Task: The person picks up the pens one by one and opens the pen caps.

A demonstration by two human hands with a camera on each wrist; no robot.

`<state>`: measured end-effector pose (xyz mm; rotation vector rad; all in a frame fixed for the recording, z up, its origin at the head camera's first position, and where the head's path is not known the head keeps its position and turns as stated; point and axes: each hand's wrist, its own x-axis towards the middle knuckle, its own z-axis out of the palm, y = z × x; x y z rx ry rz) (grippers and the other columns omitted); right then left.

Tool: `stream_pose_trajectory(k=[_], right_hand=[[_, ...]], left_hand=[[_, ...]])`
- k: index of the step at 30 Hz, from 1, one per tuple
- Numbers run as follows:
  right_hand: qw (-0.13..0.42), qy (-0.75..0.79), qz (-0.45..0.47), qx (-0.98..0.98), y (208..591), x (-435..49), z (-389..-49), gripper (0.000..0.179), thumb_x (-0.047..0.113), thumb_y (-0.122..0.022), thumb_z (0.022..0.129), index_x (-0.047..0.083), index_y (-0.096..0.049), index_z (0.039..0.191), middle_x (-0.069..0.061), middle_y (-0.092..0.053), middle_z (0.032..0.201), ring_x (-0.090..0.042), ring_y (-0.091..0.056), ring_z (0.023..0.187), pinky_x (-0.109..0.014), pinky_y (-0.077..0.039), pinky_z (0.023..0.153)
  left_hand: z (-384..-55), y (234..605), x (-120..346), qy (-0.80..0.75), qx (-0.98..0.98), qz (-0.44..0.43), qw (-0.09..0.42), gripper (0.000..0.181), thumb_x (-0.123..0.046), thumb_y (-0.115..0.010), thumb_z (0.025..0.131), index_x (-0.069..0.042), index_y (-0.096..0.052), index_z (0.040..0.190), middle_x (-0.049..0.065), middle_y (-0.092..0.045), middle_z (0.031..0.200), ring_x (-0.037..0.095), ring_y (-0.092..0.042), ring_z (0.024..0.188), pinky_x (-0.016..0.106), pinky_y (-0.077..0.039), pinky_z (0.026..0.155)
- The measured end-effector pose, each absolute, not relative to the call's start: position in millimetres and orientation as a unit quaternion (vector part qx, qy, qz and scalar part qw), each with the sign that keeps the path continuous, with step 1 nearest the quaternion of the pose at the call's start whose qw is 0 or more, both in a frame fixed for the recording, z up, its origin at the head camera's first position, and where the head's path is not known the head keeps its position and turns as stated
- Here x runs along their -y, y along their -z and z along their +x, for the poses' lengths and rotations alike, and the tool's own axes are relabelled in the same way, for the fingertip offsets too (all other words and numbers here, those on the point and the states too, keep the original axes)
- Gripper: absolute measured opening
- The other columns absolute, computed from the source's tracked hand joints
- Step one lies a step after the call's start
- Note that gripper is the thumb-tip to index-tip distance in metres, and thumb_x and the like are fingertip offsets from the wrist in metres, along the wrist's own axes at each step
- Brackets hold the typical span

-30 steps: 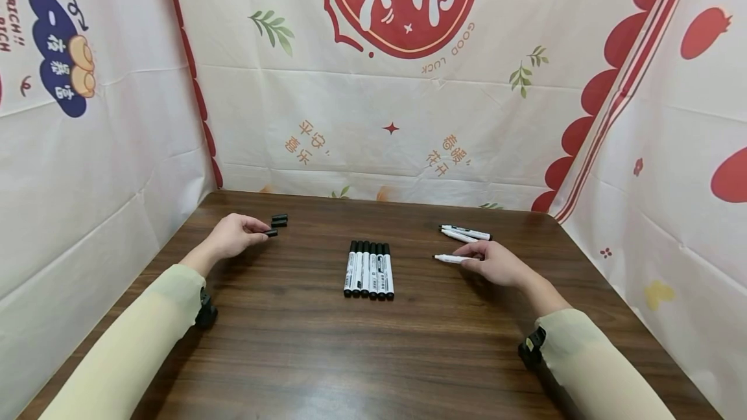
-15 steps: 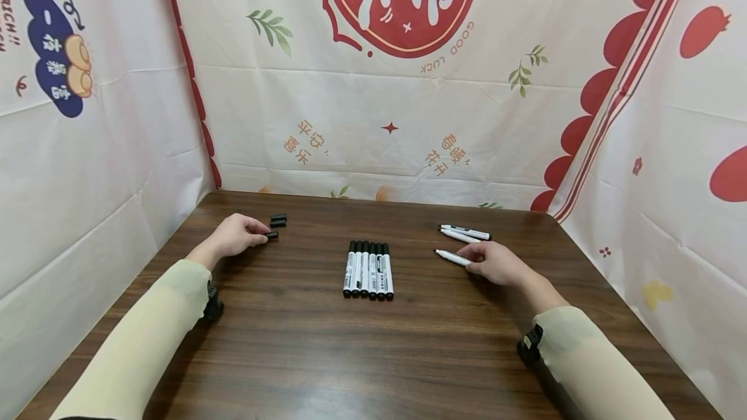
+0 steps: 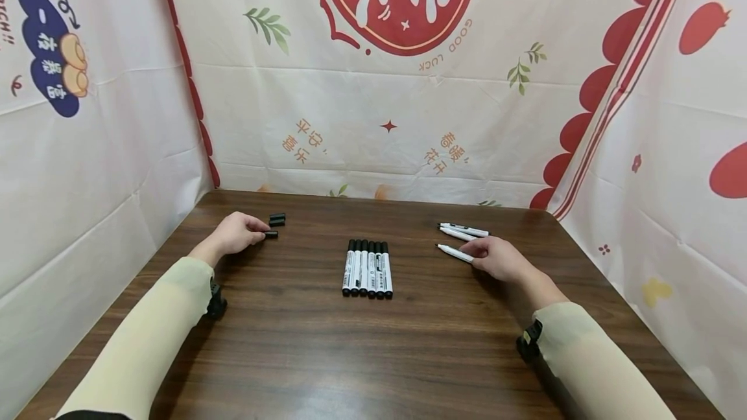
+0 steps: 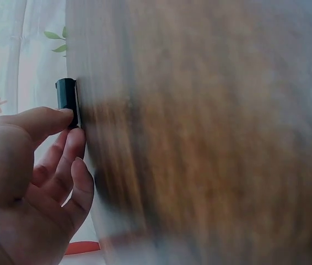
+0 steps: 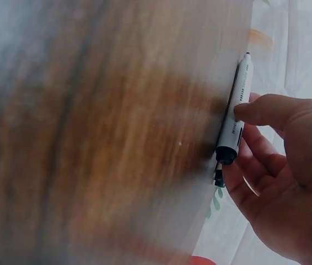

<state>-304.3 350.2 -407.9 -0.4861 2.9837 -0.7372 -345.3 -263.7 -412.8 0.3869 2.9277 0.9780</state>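
At the table's far left my left hand point(image 3: 235, 236) pinches a black marker cap point(image 3: 271, 234) between thumb and fingers, low at the tabletop. The left wrist view shows the cap point(image 4: 66, 95) upright past the thumb tip. Two more black caps point(image 3: 277, 223) lie just behind it. On the right, my right hand point(image 3: 503, 259) holds an uncapped white marker point(image 3: 454, 253), its dark tip pointing left. In the right wrist view thumb and fingers grip the marker point(image 5: 243, 83) along its barrel. Behind that hand lie two uncapped white markers point(image 3: 457, 234), side by side.
Several capped markers point(image 3: 367, 269) lie in a neat row mid-table, black caps facing away. The brown wooden table point(image 3: 350, 355) is bordered by a printed white cloth point(image 3: 350, 109) at the back and both sides.
The marker in my right hand has turned and shifted slightly away, closer to the two markers behind. My left hand stays nearly still with the cap. The head view has shifted slightly.
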Motion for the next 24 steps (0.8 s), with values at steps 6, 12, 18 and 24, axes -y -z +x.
stream_pose_trajectory(k=[6, 12, 18, 24], right_hand=[[0.002, 0.217, -0.150, -0.965, 406, -351, -308, 0.026, 0.006, -0.075, 0.099, 0.009, -0.082, 0.124, -0.010, -0.080, 0.110, -0.019, -0.063, 0.092, -0.036, -0.050, 0.083], [-0.008, 0.203, -0.138, -0.969, 406, -352, -314, 0.025, 0.008, -0.075, 0.100, 0.010, -0.082, 0.123, -0.012, -0.079, 0.108, -0.023, -0.066, 0.095, -0.041, -0.052, 0.086], [-0.017, 0.193, -0.132, -0.972, 407, -357, -323, 0.025, 0.009, -0.077, 0.099, 0.010, -0.082, 0.123, -0.011, -0.076, 0.102, -0.023, -0.064, 0.090, -0.040, -0.050, 0.083], [-0.016, 0.198, -0.128, -0.972, 406, -358, -328, 0.028, 0.006, -0.073, 0.097, 0.008, -0.082, 0.124, -0.011, -0.075, 0.100, -0.023, -0.061, 0.086, -0.037, -0.048, 0.079]], left_hand=[[-348, 415, 264, -0.323, -0.939, 0.118, 0.003, 0.024, -0.016, -0.075, 0.105, -0.004, -0.083, 0.124, 0.018, -0.082, 0.121, 0.024, -0.073, 0.102, 0.040, -0.057, 0.090], [-350, 417, 264, -0.328, -0.938, 0.111, -0.005, 0.023, -0.016, -0.075, 0.105, -0.004, -0.083, 0.123, 0.021, -0.078, 0.130, 0.039, -0.069, 0.124, 0.054, -0.055, 0.105], [-354, 418, 264, -0.330, -0.938, 0.104, -0.011, 0.023, -0.016, -0.076, 0.104, -0.004, -0.083, 0.122, 0.020, -0.080, 0.126, 0.034, -0.071, 0.116, 0.051, -0.056, 0.101], [-360, 419, 263, -0.334, -0.937, 0.099, -0.012, 0.023, -0.015, -0.076, 0.104, -0.003, -0.082, 0.123, 0.019, -0.080, 0.123, 0.027, -0.074, 0.104, 0.045, -0.058, 0.094]])
